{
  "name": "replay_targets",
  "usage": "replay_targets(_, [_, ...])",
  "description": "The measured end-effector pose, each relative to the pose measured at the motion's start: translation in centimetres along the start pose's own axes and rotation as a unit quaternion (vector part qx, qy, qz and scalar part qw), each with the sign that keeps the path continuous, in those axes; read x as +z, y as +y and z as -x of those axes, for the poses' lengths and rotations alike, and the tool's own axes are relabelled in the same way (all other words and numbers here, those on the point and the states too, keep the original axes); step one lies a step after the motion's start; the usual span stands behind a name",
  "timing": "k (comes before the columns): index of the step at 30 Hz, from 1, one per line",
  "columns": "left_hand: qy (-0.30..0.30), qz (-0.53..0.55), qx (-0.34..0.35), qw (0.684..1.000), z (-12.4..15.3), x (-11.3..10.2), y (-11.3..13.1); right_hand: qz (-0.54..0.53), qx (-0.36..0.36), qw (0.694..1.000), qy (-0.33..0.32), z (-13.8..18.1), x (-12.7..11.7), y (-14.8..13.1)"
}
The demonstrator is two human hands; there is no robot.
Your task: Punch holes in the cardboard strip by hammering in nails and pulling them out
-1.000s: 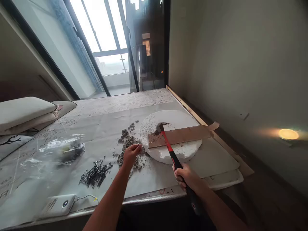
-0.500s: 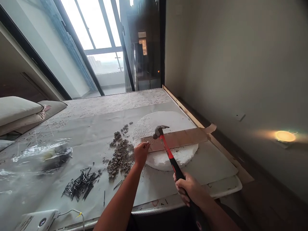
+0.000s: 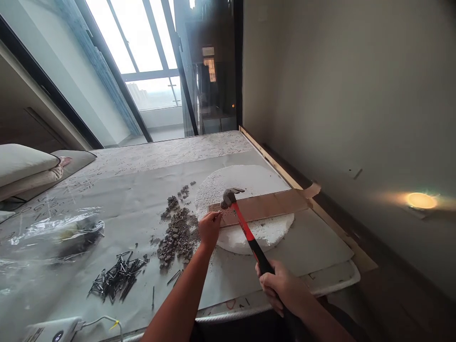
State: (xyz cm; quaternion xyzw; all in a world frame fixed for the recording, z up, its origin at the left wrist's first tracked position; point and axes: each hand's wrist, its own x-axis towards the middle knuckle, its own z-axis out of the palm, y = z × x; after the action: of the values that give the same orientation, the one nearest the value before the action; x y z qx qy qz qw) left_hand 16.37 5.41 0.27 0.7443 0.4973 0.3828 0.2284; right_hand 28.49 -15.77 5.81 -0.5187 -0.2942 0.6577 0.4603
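Note:
My right hand [image 3: 280, 285] is wrapped round the black grip of a claw hammer [image 3: 245, 228] with a red and black handle. The hammer's steel head hovers just above the fingertips of my left hand [image 3: 209, 228]. Those fingers are pinched on a small nail, mostly hidden, at the near left end of a wooden board [image 3: 267, 205]. Small dark specks or holes dot that end of the board. Beneath it lies a round white foam slab [image 3: 245, 178]. Grey rubble [image 3: 176, 237] is heaped left of my left hand.
A pile of dark nails [image 3: 117, 278] lies at the left front, with a few loose ones nearby. Behind it is a clear plastic bag [image 3: 76, 232]. A white device [image 3: 53, 330] with a cable sits at the front edge. A wooden strip [image 3: 270, 159] runs along the right side.
The hammer head has shifted slightly left and down, closer to my left fingertips. My left hand stays pinched at the same spot on the board.

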Motion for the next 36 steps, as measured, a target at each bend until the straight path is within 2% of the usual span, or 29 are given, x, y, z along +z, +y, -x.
replay_targets(7, [-0.001,-0.038,0.008,0.999,0.4,0.1,0.0,0.027,-0.015,0.999,0.014,0.0,0.2,-0.1])
replay_targets(14, [-0.009,-0.069,-0.002,0.998,0.7,0.3,0.2,0.136,-0.043,0.989,0.049,1.2,0.8,-0.6])
replay_targets(19, [-0.02,-0.099,-0.016,0.995,0.8,0.3,0.0,0.178,-0.014,0.982,0.058,0.4,1.2,0.0])
replay_targets(25, [-0.022,-0.105,0.002,0.994,1.2,0.4,-0.3,0.173,-0.038,0.983,0.047,0.7,1.1,0.3])
replay_targets(32, [-0.046,-0.127,0.0,0.991,1.4,0.3,-0.4,0.198,-0.015,0.979,0.054,0.1,0.9,0.6])
replay_targets(36, [-0.037,-0.051,0.0,0.998,1.3,-0.2,-0.3,0.176,-0.036,0.983,0.042,0.8,1.1,0.2])
